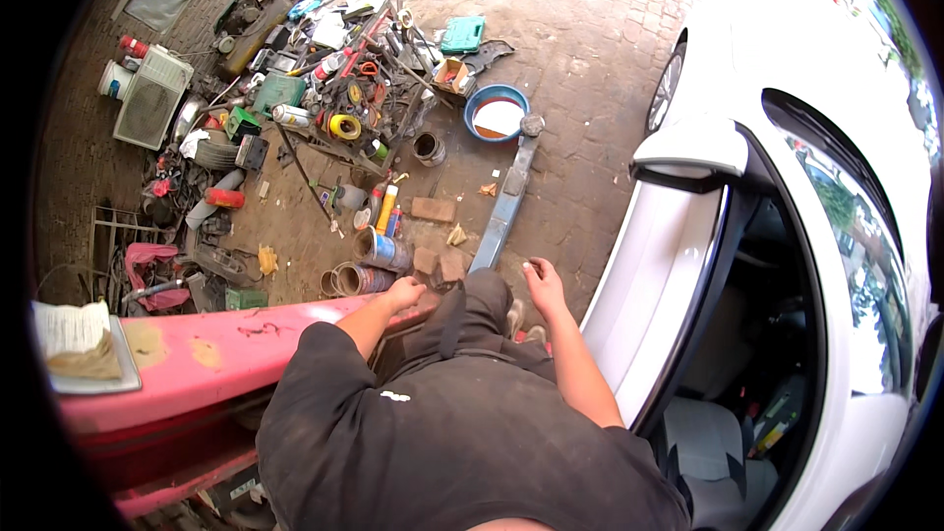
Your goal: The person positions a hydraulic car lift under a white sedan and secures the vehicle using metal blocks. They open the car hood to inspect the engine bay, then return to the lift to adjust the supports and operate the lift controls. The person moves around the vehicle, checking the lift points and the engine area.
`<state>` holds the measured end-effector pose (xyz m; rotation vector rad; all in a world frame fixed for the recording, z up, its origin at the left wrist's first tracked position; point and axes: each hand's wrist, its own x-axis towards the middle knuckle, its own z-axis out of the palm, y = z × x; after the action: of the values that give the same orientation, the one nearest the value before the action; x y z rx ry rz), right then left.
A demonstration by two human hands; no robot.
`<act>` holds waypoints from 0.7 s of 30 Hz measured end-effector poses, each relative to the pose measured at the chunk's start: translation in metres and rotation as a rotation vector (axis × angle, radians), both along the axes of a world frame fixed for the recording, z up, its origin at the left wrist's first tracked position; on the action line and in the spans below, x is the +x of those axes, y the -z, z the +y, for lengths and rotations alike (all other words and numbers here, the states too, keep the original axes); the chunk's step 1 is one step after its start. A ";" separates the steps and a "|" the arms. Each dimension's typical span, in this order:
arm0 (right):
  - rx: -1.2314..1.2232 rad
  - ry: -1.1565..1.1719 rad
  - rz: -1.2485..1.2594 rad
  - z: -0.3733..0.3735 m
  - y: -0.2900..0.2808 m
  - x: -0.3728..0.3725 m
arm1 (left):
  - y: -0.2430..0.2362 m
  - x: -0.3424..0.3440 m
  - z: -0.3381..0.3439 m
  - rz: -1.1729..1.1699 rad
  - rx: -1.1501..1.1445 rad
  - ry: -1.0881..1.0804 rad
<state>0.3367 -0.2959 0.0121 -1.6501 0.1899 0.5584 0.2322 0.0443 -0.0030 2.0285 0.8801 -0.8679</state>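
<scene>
My left hand (403,293) is above the near edge of a long, scuffed pink-red metal piece (216,339), with its fingers curled; what it holds, if anything, I cannot make out. My right hand (541,283) hangs beside the sill of the open white car (644,305), fingers loosely bent and apart. Between my hands my dark-trousered legs reach forward. Beyond them lies a long blue-grey floor jack (501,221), its head close to a blue basin (475,95) with pale contents. Bricks (433,209) and cans (383,251) stand beside the jack.
A cluttered rack (359,108) of tools, tins and parts fills the back left, near an old air-conditioner casing (147,98) and a brick wall. A folder with papers (84,354) rests on the pink-red piece. The paved ground (570,59) stretches toward the back.
</scene>
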 end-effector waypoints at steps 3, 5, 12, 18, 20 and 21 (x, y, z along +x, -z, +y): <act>-0.095 -0.133 0.004 0.028 -0.001 0.110 | 0.037 0.029 0.021 0.091 -0.058 -0.156; -0.189 -0.241 -0.010 0.052 0.015 0.184 | 0.062 0.057 0.030 0.145 -0.119 -0.213; -0.540 -0.241 0.048 0.066 0.057 0.413 | 0.086 0.254 0.028 0.035 -0.164 -0.375; -0.469 0.026 0.080 0.116 0.109 0.593 | 0.025 0.374 0.053 -0.102 -0.142 -0.443; -0.523 -0.143 -0.043 0.147 0.091 0.655 | 0.033 0.398 0.065 -0.102 -0.123 -0.564; -0.575 -0.285 -0.117 0.160 0.094 0.688 | 0.042 0.413 0.068 -0.107 -0.100 -0.652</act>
<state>1.0242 -0.1360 -0.0816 -2.2857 0.0255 0.6564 0.6448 0.1120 -0.0449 1.5302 1.2995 -0.4215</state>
